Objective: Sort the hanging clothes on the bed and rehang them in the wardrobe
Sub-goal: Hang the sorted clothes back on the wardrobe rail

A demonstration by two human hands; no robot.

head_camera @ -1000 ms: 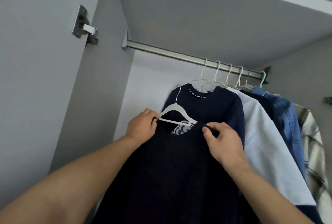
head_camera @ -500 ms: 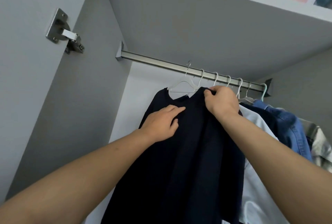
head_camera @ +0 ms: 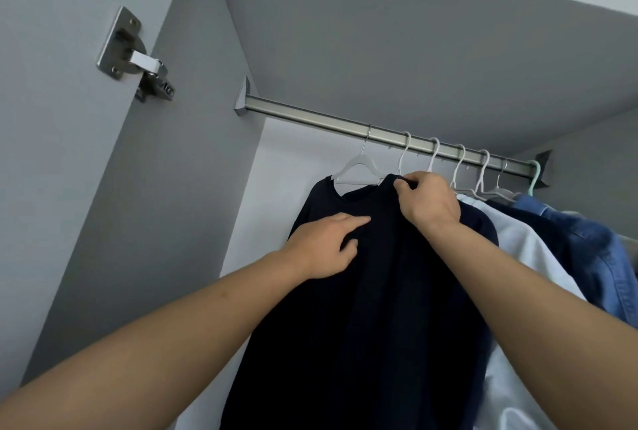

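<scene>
A dark navy top [head_camera: 366,319] hangs on a white hanger [head_camera: 357,171] hooked over the metal wardrobe rail [head_camera: 310,114], leftmost in the row. My right hand [head_camera: 426,200] pinches the top's right shoulder near the collar. My left hand [head_camera: 322,245] rests on the chest of the top, fingers mostly straight. To the right hang another navy garment, a pale blue shirt [head_camera: 524,246] and a denim shirt [head_camera: 593,250] on several white hangers.
The grey wardrobe side wall [head_camera: 165,222] and the open door with its metal hinge [head_camera: 134,53] stand at the left. A shelf [head_camera: 448,32] runs above the rail, with pink fabric at the top right. The rail is bare to the left of the hangers.
One second ago both hands held the top and hanger below the rail. The hanger has since gone up onto the rail; my right hand stays at the shoulder, my left lies flat on the chest.
</scene>
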